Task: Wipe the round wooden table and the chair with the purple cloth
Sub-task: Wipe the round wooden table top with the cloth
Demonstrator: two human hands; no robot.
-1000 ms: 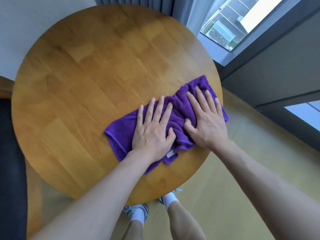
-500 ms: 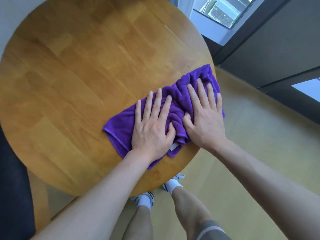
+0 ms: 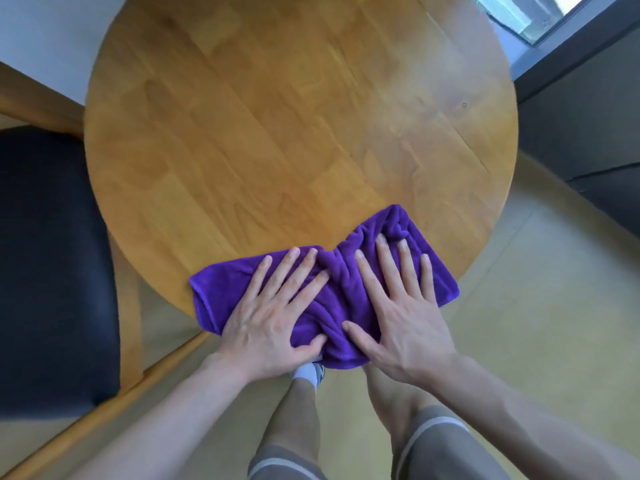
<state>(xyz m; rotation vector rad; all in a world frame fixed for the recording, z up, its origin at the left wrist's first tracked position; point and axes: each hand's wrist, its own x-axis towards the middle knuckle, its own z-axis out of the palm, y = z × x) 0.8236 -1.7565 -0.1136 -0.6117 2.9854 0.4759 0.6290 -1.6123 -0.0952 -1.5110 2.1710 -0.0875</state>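
Left hand (image 3: 273, 323): we press it flat, fingers spread, on the purple cloth (image 3: 332, 282). Right hand (image 3: 401, 317): likewise flat and splayed, just beside the left. Cloth: bunched, long axis running left to right, right end angled toward the table's far side, draped over the near rim of the round wooden table (image 3: 277, 126). Chair (image 3: 52, 265): dark seat, at our left.
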